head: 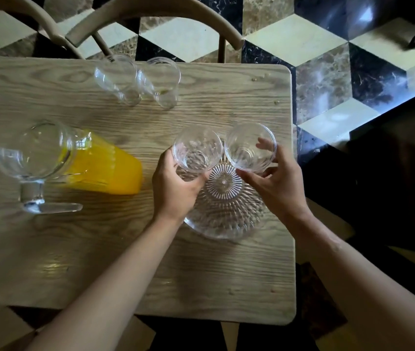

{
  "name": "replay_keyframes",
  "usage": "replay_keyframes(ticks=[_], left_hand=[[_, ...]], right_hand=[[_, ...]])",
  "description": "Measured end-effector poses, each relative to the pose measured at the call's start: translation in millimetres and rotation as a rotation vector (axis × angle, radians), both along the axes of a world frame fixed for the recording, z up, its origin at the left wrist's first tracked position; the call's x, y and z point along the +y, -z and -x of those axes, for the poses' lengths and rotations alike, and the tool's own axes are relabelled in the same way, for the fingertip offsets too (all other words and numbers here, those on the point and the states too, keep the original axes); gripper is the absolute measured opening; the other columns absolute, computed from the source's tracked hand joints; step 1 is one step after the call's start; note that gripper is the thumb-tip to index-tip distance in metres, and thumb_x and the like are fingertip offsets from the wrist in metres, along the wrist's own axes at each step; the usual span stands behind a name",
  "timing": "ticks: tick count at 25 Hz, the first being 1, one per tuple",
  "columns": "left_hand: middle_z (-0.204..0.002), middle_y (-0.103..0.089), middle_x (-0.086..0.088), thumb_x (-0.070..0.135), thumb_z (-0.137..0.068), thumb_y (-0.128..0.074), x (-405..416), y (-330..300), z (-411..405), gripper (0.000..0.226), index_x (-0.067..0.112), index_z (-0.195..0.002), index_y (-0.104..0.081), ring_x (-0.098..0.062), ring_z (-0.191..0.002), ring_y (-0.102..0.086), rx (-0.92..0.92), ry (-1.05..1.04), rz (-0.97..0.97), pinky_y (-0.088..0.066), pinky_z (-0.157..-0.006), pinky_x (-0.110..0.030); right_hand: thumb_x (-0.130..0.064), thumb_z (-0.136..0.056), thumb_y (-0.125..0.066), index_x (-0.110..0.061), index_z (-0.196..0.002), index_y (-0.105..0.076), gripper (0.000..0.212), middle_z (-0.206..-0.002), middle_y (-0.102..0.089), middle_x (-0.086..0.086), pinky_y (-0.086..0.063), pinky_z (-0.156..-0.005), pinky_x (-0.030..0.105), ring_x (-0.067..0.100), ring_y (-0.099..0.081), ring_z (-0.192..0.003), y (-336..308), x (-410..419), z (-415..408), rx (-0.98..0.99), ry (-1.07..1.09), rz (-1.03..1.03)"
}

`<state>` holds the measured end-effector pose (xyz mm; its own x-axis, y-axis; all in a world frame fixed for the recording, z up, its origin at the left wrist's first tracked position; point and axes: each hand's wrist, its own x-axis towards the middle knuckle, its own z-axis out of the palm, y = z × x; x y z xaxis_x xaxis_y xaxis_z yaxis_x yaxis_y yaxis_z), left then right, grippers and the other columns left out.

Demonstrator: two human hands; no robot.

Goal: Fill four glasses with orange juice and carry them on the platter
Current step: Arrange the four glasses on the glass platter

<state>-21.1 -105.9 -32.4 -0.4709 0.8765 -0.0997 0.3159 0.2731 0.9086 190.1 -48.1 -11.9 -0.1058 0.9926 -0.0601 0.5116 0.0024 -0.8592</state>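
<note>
- The pitcher (74, 160) stands at the left of the wooden table (201, 274), part full of orange juice, its handle towards the person — untouched, so pouring looks not yet begun.
- Two empty glasses (138, 82) wait side by side near the far edge, just in front of the chair backs (150, 19), well apart from the hands.
- The left hand (176, 188) grips a third glass (196, 152) from its near side, fingers curled round the wall, at the far-left edge of the platter (226, 214); whether its base rests on the platter cannot be told.
- The right hand (277, 178) holds the fourth glass (249, 148) with thumb and fingertips round its wall, beside the other glass, rims all but touching.
- Both held glasses are empty; the person seems to be grouping them at the back of the clear ribbed platter — probably leaving the near part free for the other two.
</note>
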Motion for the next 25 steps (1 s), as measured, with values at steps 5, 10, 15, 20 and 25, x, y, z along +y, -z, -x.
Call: replay_keyframes(ticks=[5, 10, 15, 20, 25], left_hand=[[-0.127, -0.067, 0.009, 0.049, -0.070, -0.089, -1.8, 3.4, -2.1, 0.076, 0.025, -0.134, -0.057, -0.002, -0.120, -0.066, -0.015, 0.018, -0.001, -0.054, -0.105, -0.031], [-0.126, -0.069, 0.007, 0.045, -0.071, -0.092, -2.7, 10.7, -4.2, 0.075, 0.020, -0.135, -0.060, -0.014, -0.120, -0.069, 0.080, 0.038, 0.026, -0.056, -0.106, -0.038], [-0.127, -0.072, -0.002, 0.032, -0.072, -0.097, -2.3, 9.3, -7.0, 0.074, 0.011, -0.135, -0.062, -0.017, -0.118, -0.067, 0.163, 0.047, 0.029, -0.049, -0.102, -0.021], [-0.127, -0.072, -0.004, 0.034, -0.072, -0.097, -4.6, 10.1, -5.4, 0.077, 0.009, -0.136, -0.062, -0.016, -0.117, -0.066, 0.155, 0.045, 0.034, -0.048, -0.103, -0.020], [-0.125, -0.064, 0.011, 0.040, -0.070, -0.095, -8.1, 10.0, -6.8, 0.082, 0.020, -0.140, -0.057, -0.008, -0.116, -0.065, 0.071, 0.037, 0.060, -0.051, -0.102, -0.022]], right_hand=[[-0.062, -0.065, -0.081, -0.023, -0.137, -0.058, 0.085, -0.126, -0.065, -0.005, -0.061, -0.077, 0.045, 0.022, -0.072, -0.087, 13.3, -8.9, -2.0, -0.016, 0.008, 0.007], [-0.056, -0.067, -0.084, -0.021, -0.139, -0.056, 0.085, -0.128, -0.064, -0.005, -0.061, -0.080, 0.043, 0.022, -0.072, -0.088, 18.4, -8.9, -5.5, -0.027, 0.004, 0.018], [-0.037, -0.070, -0.092, -0.019, -0.139, -0.056, 0.080, -0.129, -0.063, -0.003, -0.063, -0.072, 0.037, 0.021, -0.071, -0.089, 21.5, -10.1, -8.2, -0.017, 0.013, 0.045], [-0.036, -0.070, -0.092, -0.018, -0.140, -0.056, 0.081, -0.130, -0.062, -0.004, -0.062, -0.072, 0.025, 0.015, -0.072, -0.089, 22.4, -12.0, -7.3, -0.005, 0.002, 0.040], [-0.031, -0.069, -0.093, -0.020, -0.140, -0.056, 0.080, -0.128, -0.063, -0.002, -0.061, -0.073, 0.025, 0.015, -0.071, -0.088, 23.3, -12.1, -7.4, -0.015, -0.004, 0.024]])
